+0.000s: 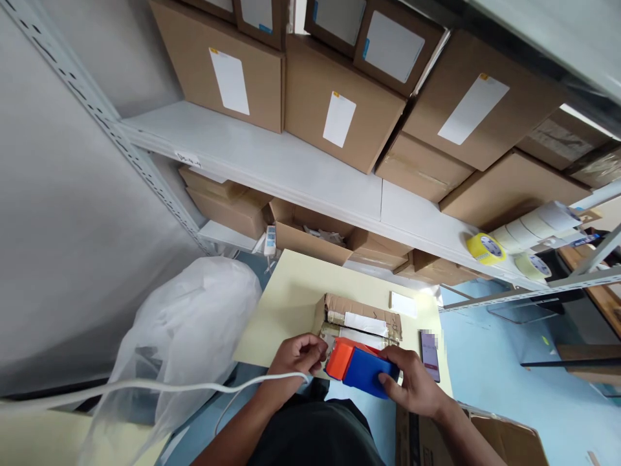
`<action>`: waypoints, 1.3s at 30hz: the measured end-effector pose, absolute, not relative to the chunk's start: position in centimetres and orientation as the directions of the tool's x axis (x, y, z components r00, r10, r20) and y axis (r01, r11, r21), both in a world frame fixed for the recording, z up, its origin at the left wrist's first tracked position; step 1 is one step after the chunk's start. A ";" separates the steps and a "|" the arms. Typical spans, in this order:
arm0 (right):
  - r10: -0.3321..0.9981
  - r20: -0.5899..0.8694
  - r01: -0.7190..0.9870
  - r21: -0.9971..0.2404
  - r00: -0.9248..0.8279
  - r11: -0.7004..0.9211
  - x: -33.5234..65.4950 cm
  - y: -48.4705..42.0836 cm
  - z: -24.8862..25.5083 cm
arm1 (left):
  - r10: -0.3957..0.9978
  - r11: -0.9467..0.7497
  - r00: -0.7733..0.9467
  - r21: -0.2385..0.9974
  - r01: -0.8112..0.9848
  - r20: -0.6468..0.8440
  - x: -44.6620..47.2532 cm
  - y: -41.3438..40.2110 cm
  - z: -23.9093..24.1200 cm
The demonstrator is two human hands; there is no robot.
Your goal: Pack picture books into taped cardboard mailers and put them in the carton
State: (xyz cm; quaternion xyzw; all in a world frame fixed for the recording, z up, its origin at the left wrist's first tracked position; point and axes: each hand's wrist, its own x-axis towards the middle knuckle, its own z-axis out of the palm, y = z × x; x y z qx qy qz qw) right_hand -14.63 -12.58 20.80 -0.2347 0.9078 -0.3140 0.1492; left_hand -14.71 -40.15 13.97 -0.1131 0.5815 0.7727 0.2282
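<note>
My right hand grips a flat blue-and-orange object, thumb on its face and fingers behind the upper edge. The blue part is nearest that hand, and the orange end points left toward my other hand. My left hand is closed, thumb and fingertips pinched together close to the orange end; whatever lies between them is too small to make out. Just beyond both hands, a cardboard box with white paper and tape on it lies on the pale yellow table, partly covered by the blue-and-orange object.
A phone and a white card lie on the table's right side. To the left is a translucent plastic bag. A white cable crosses my left wrist. Behind, a shelf carries cartons and tape rolls.
</note>
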 end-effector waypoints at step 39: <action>-0.276 -0.302 -0.147 -0.389 -0.912 0.909 -20.7 -11.6 20.4 | 0.003 -0.074 -0.940 0.937 -0.341 -0.342 -19.7 -40.4 1.9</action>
